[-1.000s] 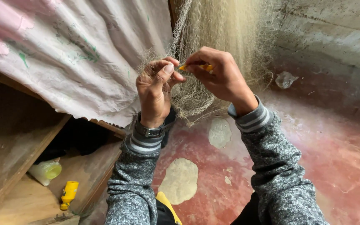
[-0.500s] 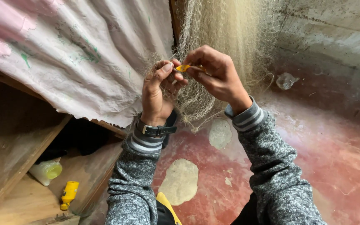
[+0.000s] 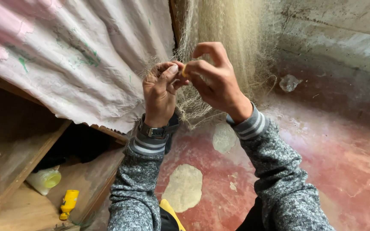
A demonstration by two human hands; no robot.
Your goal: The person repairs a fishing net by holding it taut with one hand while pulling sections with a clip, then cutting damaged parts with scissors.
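Note:
A pale, fine-meshed fishing net [image 3: 232, 42] hangs from above against the wall and bunches behind my hands. My left hand [image 3: 160, 92] pinches a fold of the net between thumb and fingers. Close beside it, my right hand [image 3: 214, 79] holds a small yellow tool [image 3: 184, 70], only its tip showing between the fingers, pressed into the same bit of mesh. Both arms wear grey knitted sleeves with striped cuffs, and a dark watch sits on my left wrist.
A worn pink-and-white plastic sheet [image 3: 78, 55] hangs at the left over wooden boards [image 3: 18, 158]. Below lie a pale plastic jug [image 3: 44, 179] and a yellow object [image 3: 69, 202]. The red painted concrete floor [image 3: 330, 158] has bare patches; a scrap of clear plastic [image 3: 289, 82] lies by the wall.
Both hands have stayed at the same spot on the net. The right hand's fingers have curled further over the yellow tool, so less of it shows.

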